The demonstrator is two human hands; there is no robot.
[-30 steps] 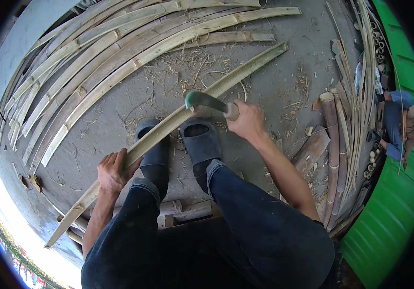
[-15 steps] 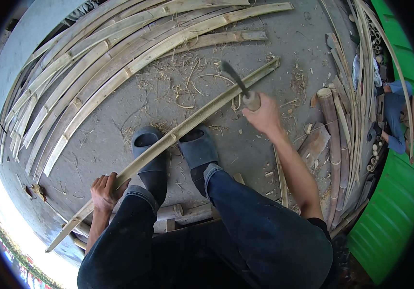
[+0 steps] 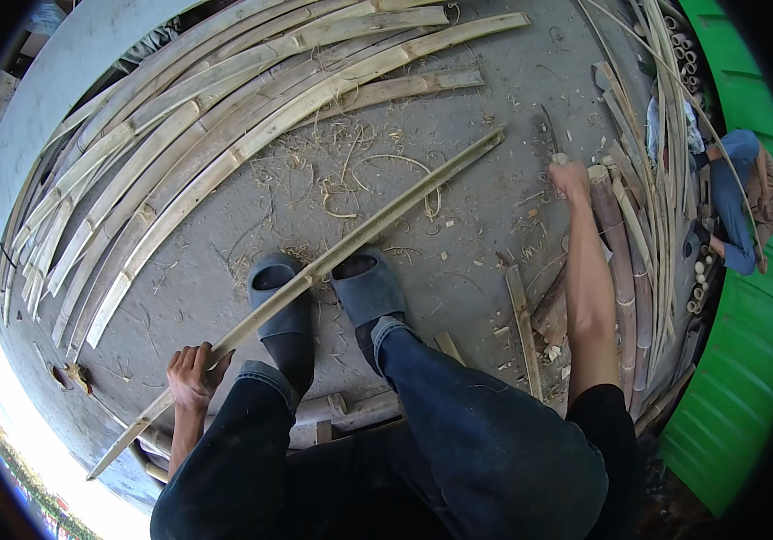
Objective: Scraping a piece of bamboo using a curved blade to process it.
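Observation:
A long split bamboo strip (image 3: 359,236) slants from lower left to upper right across my slippers, its hollow side showing. Near its lower end my left hand (image 3: 191,374) is closed around it. Away from the strip, out to the right, my right hand (image 3: 572,180) is closed on a knife's pale handle. The dark, narrow blade of the knife (image 3: 550,129) points up and away from me, touching nothing I can see. Both feet, in grey slippers (image 3: 367,288), stand under the strip's middle.
Several split bamboo strips (image 3: 179,184) lie bundled at the far left. Round bamboo poles (image 3: 618,261) and thin slats (image 3: 665,180) lie on the right, by a green corrugated sheet (image 3: 737,360). Shavings (image 3: 341,202) litter the floor. Another person (image 3: 739,202) sits at the far right.
My right hand has swung right with the knife, off the upper part of the strip. My left hand keeps its grip, and the strip's far end shows slightly lower.

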